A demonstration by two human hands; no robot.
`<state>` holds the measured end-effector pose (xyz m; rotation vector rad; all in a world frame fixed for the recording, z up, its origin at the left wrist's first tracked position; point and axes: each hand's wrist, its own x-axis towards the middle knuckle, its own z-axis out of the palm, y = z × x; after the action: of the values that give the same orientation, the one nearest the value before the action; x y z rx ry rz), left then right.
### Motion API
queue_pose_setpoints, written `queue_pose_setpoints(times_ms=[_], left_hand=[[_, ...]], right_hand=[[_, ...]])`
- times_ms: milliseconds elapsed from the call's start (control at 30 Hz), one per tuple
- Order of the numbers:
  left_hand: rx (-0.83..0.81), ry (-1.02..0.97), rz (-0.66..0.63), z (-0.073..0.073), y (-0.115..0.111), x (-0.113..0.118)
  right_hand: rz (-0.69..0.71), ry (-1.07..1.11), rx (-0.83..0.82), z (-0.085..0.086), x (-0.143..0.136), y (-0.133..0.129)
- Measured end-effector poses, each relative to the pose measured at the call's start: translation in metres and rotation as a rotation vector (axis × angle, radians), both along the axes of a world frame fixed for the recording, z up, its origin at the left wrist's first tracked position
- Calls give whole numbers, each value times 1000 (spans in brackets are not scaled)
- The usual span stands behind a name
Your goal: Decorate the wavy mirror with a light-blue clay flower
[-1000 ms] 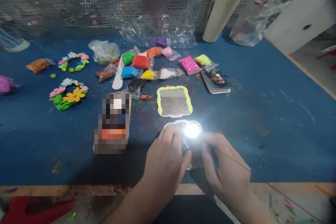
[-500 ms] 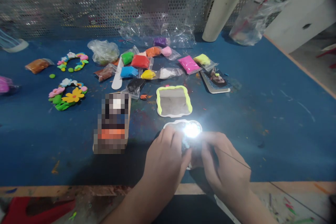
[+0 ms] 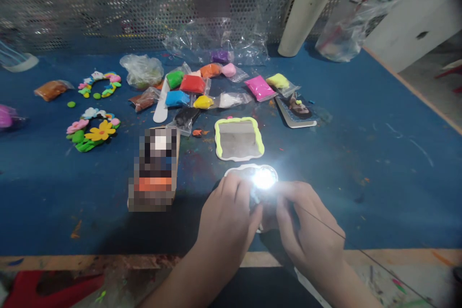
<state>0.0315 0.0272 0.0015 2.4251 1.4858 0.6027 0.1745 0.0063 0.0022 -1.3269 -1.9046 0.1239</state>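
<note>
A small white-framed mirror (image 3: 241, 169) with a wavy edge lies before me, a strong white glare on its upper right. My left hand (image 3: 227, 207) is closed over its left side, fingertips at the top edge and thumb on the glass. At the right edge, my right hand (image 3: 306, 221) has thumb and fingers pinched together; what is between them is hidden. A thin dark strand runs from this hand toward the lower right. Just behind lies a second mirror (image 3: 238, 139), with yellow-green clay along much of its frame.
Bagged clay in several colours, such as a red pack (image 3: 193, 84) and a magenta pack (image 3: 260, 88), lies farther back. A phone (image 3: 155, 168) is left of my hands. Flower-decorated rings (image 3: 97, 132) lie far left. A tall cup (image 3: 310, 9) stands by the mesh panel.
</note>
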Motion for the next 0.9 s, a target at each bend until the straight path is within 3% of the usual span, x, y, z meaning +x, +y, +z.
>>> queue_pose_setpoints(times_ms=[700,900], left_hand=[[20,-20,0,-1,-1,0],[79,-56,9,-3,-1,-1]], right_hand=[[5,-2,28,1,0,-1],[-200,98,-12,6,18,2]])
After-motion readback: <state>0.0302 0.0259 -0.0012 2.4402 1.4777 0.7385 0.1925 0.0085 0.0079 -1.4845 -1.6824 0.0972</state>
